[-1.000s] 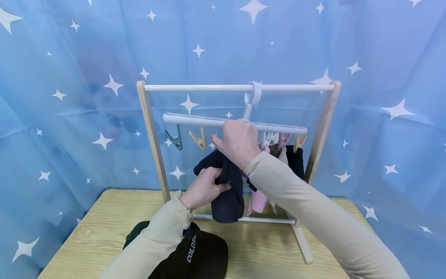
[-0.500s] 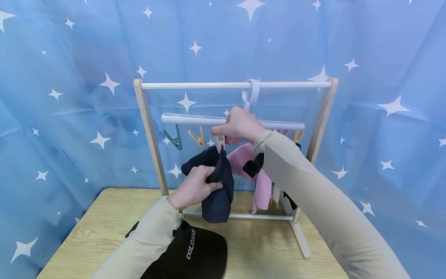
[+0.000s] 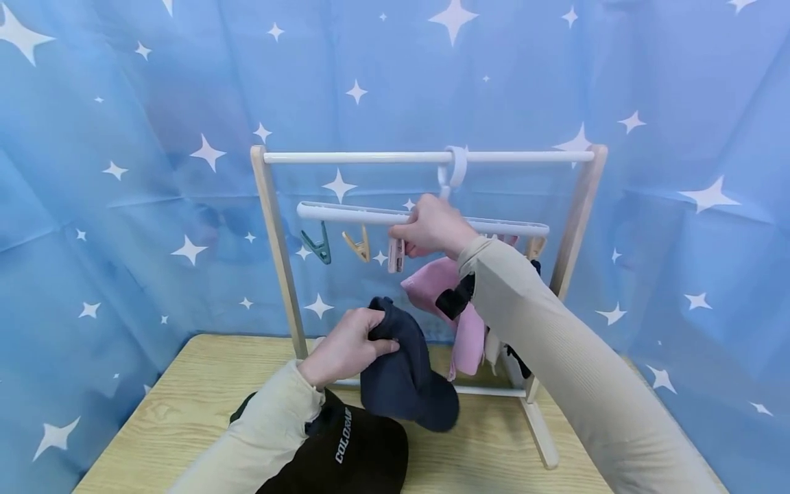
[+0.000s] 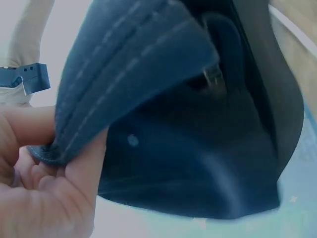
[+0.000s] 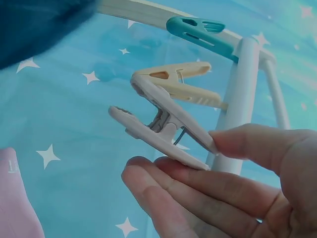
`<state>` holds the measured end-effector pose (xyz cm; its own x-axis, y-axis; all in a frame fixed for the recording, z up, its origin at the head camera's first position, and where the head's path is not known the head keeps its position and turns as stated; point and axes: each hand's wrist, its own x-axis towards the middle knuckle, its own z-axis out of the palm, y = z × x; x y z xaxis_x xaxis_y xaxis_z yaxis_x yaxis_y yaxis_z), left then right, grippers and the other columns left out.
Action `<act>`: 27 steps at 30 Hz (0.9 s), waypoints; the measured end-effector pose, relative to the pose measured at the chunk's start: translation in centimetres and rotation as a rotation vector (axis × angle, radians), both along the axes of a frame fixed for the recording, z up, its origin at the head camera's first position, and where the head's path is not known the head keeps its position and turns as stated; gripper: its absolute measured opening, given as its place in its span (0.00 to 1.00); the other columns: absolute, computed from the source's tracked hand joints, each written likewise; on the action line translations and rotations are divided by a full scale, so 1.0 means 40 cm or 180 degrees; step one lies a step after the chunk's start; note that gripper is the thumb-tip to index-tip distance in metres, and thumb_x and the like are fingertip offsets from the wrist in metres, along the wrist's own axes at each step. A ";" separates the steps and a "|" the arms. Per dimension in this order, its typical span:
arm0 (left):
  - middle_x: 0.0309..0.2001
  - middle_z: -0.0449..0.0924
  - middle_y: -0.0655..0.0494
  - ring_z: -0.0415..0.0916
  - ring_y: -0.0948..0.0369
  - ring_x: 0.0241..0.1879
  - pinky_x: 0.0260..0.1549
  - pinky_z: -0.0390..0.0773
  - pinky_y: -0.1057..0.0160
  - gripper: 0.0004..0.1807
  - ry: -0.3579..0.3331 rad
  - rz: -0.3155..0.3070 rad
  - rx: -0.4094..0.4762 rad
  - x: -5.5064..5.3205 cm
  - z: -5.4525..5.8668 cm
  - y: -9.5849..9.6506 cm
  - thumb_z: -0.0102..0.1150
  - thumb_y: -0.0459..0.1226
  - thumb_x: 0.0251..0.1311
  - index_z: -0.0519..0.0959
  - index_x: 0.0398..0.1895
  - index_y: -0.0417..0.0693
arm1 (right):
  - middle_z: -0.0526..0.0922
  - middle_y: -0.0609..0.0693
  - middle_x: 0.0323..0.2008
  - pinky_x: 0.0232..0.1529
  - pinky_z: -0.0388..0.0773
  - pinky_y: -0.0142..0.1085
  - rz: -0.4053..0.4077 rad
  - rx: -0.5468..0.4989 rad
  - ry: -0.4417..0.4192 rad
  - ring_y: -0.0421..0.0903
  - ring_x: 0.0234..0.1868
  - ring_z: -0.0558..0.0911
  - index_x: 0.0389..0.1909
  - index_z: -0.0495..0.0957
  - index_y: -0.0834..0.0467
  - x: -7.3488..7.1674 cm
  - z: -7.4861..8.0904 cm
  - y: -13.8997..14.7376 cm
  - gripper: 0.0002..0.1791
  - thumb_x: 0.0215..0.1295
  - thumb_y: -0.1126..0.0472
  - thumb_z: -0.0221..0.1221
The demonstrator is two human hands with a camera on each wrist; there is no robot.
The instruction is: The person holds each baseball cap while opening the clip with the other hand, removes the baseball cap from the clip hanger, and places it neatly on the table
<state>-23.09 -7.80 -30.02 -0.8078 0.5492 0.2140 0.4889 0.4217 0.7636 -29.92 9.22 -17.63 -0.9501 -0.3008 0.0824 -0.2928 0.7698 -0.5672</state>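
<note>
My left hand (image 3: 348,346) grips a navy baseball cap (image 3: 395,377) by its back edge, with the thumb on one side and fingers on the other. The cap hangs below the clip hanger, brim down to the right. In the left wrist view, the stitched strap (image 4: 143,59) lies folded between thumb and fingers. My right hand (image 3: 435,226) pinches a pale pink clothespin (image 3: 396,255) under the hanger's white bar (image 3: 345,213). The right wrist view shows that clothespin's (image 5: 148,136) tips spread apart, nothing between them. The cap sits below and apart from the clothespin.
A wooden rack with a white top rail (image 3: 358,158) carries the hanger. To the left hang a teal clothespin (image 3: 317,245) and a yellow clothespin (image 3: 358,243). Pink cloth (image 3: 432,281) hangs on the right, partly behind my sleeve. A dark brown cap (image 3: 376,446) lies on the table.
Half a second ago the navy cap's edge was at the pink clothespin; it has since dropped below it, and its brim now swings out right. Earlier, my right hand covered that clothespin.
</note>
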 end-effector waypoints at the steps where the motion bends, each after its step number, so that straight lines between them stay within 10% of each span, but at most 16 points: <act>1: 0.14 0.61 0.60 0.63 0.65 0.16 0.22 0.64 0.68 0.15 -0.0033 0.0003 0.0005 0.003 -0.003 -0.002 0.62 0.28 0.61 0.70 0.19 0.44 | 0.85 0.55 0.23 0.29 0.79 0.35 -0.0009 -0.0022 -0.0012 0.44 0.23 0.83 0.23 0.86 0.63 -0.001 -0.001 0.002 0.18 0.67 0.55 0.59; 11: 0.16 0.65 0.59 0.70 0.64 0.20 0.26 0.69 0.67 0.09 -0.0114 -0.0108 0.0247 0.035 -0.039 -0.031 0.60 0.28 0.62 0.74 0.23 0.41 | 0.84 0.53 0.19 0.18 0.55 0.33 -0.0058 0.0004 0.0034 0.45 0.23 0.83 0.13 0.80 0.62 0.009 -0.009 0.015 0.22 0.63 0.53 0.59; 17: 0.24 0.76 0.55 0.77 0.61 0.27 0.30 0.74 0.66 0.05 -0.0277 -0.0003 0.0385 0.057 -0.069 -0.066 0.59 0.28 0.62 0.78 0.29 0.42 | 0.83 0.48 0.18 0.21 0.61 0.34 0.0046 0.0249 0.0168 0.43 0.20 0.78 0.16 0.85 0.57 0.025 -0.010 0.012 0.21 0.62 0.48 0.61; 23: 0.38 0.83 0.53 0.81 0.59 0.37 0.37 0.78 0.63 0.04 -0.0510 -0.0132 0.0607 0.079 -0.112 -0.096 0.57 0.27 0.64 0.81 0.38 0.40 | 0.63 0.40 0.07 0.17 0.48 0.33 -0.0095 0.0690 0.0715 0.40 0.12 0.53 0.06 0.72 0.50 0.050 -0.019 0.000 0.26 0.59 0.44 0.60; 27: 0.41 0.82 0.54 0.81 0.59 0.40 0.41 0.78 0.63 0.07 -0.0567 -0.0195 0.0604 0.083 -0.141 -0.108 0.55 0.27 0.65 0.81 0.41 0.42 | 0.56 0.44 0.12 0.16 0.50 0.33 -0.0337 0.1009 0.1223 0.42 0.15 0.54 0.05 0.61 0.50 0.068 -0.024 -0.016 0.29 0.57 0.42 0.60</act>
